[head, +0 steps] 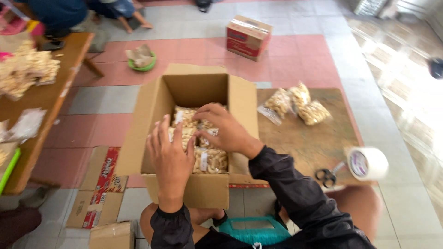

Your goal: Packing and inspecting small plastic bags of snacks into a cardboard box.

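Matt brown cardboard box (152,124), glossy clear plastic snack bags (210,160), worn rough wooden board (309,138), shiny tape roll (368,163)
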